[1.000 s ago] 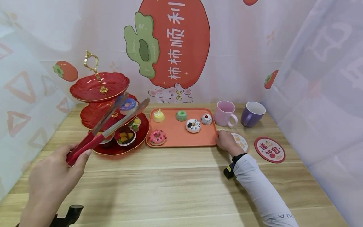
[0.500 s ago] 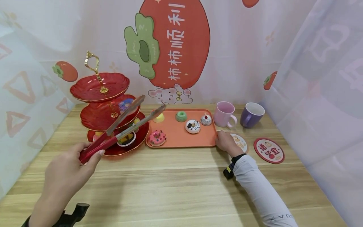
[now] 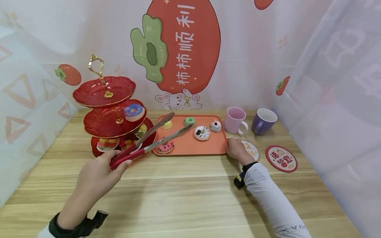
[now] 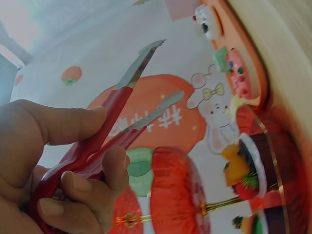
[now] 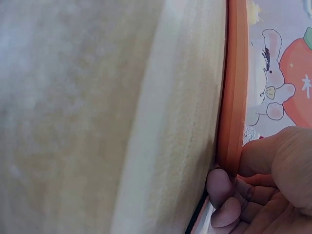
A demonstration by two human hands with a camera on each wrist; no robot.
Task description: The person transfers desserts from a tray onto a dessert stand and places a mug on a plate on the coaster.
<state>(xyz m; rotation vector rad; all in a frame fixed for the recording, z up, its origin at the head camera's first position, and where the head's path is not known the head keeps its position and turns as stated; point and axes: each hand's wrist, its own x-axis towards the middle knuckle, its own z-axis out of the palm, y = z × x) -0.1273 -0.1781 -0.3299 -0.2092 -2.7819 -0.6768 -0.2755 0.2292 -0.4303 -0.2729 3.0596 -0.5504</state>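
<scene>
Left hand grips red tongs by the handle — arms spread, nothing between the tips, which hang over the tray's left half near the pink donut. Right hand pinches the tray's right edge, apparently thumb on top. Stand crowds the left side.

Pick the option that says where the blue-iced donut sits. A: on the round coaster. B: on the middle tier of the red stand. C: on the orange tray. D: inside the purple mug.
B: in the head view the blue-iced donut rests on the right side of the middle tier of the red stand, above the bottom plate and left of the orange tray.
</scene>
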